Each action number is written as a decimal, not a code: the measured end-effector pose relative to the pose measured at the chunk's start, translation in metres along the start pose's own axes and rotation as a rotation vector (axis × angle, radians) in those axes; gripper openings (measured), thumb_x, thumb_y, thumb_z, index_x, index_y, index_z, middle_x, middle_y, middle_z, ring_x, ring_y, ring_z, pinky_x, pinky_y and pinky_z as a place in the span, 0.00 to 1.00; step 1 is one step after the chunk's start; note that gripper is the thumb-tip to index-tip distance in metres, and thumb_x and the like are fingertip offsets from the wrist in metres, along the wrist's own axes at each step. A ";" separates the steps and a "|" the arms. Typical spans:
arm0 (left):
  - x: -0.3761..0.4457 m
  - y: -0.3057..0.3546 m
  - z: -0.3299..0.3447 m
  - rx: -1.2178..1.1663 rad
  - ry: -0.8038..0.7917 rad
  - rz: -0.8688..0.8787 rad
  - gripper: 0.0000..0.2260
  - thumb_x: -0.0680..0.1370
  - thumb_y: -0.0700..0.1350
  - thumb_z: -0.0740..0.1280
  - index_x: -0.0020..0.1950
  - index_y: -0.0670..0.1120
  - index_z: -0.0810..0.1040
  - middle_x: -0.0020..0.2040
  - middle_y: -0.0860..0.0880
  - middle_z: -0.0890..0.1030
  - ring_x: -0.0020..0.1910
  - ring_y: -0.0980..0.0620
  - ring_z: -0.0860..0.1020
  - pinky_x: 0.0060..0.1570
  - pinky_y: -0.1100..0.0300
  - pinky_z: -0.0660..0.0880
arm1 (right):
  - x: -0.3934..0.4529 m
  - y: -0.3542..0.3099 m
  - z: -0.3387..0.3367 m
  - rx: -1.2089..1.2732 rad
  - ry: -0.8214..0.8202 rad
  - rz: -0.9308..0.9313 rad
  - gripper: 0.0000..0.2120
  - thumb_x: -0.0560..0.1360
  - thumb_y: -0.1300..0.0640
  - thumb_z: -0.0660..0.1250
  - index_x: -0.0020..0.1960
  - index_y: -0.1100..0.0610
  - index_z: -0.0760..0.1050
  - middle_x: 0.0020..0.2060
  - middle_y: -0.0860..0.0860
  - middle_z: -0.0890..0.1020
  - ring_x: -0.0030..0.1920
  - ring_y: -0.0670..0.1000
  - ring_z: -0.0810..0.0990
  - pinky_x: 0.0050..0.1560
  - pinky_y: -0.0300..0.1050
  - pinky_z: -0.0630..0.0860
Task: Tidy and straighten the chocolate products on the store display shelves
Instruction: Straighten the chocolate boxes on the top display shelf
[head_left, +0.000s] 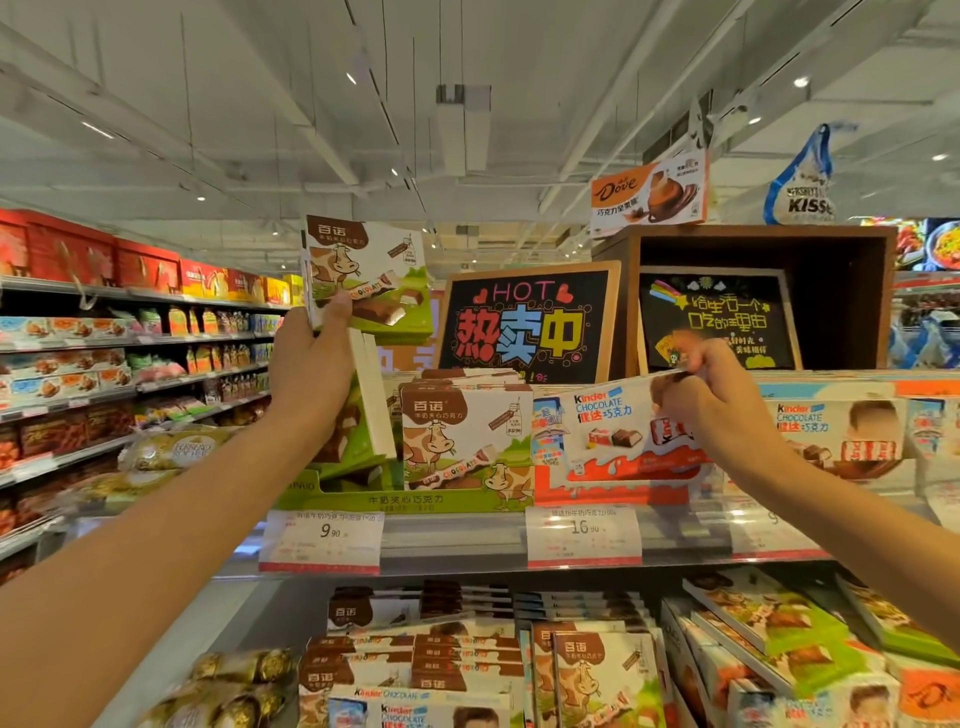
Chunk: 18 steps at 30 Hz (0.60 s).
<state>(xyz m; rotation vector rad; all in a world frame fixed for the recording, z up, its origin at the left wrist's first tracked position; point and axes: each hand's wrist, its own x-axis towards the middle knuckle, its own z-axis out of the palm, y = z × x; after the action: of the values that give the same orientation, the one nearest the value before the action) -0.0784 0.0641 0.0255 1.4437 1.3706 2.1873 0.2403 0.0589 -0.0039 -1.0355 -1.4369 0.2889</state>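
Left hand: your left hand (311, 358) is raised above the top shelf, fingers and thumb wrapped round a cow-print chocolate box (366, 278), which it holds upright and clear of the display.
Second box: a white-edged box (371, 395) hangs tilted just below your palm; whether your fingers hold it too, or it only leans in the tray behind your wrist, you cannot tell.
Right hand: your right hand (698, 392) pinches the top edge of the front Kinder Chocolate box (613, 434), fingertips curled over it; the box stands upright in its red tray.
Hidden: your right hand covers the upper right corner of that Kinder box, and your left wrist hides part of the green tray (395, 499).
Task boxes: one more cow-print box (465, 436) stands upright in the green tray, facing out, just beside the Kinder box.
Top shelf: price tags (322, 538) hang on the shelf rail; their small print is too blurred to read.
Behind: a chalkboard sign (527, 322) reading HOT stands behind the boxes.
Lower shelf: mixed chocolate boxes (587, 670) lie stacked and leaning, cut off by the bottom edge.
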 end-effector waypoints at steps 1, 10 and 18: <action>0.000 0.000 0.000 0.002 -0.001 0.000 0.17 0.76 0.62 0.59 0.49 0.48 0.74 0.49 0.47 0.80 0.50 0.46 0.78 0.56 0.43 0.73 | 0.000 0.000 0.000 0.014 0.013 0.012 0.09 0.74 0.66 0.59 0.41 0.54 0.63 0.36 0.54 0.74 0.38 0.52 0.76 0.32 0.43 0.70; -0.001 0.001 0.001 0.005 -0.001 0.009 0.16 0.77 0.61 0.59 0.46 0.49 0.73 0.47 0.47 0.80 0.50 0.46 0.79 0.56 0.43 0.73 | -0.006 0.011 0.008 -0.277 0.002 -0.091 0.11 0.75 0.67 0.60 0.38 0.55 0.65 0.48 0.52 0.70 0.49 0.51 0.72 0.38 0.38 0.71; -0.005 0.007 0.003 0.003 -0.030 0.026 0.15 0.78 0.58 0.59 0.55 0.49 0.74 0.52 0.49 0.80 0.54 0.48 0.77 0.57 0.49 0.73 | 0.010 -0.046 0.036 -0.307 0.043 -0.351 0.13 0.75 0.58 0.62 0.59 0.56 0.71 0.60 0.52 0.71 0.61 0.49 0.69 0.56 0.41 0.63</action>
<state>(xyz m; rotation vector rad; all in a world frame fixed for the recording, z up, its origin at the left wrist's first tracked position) -0.0708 0.0592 0.0280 1.4972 1.3535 2.1707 0.1907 0.0545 0.0291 -1.0014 -1.6245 -0.2133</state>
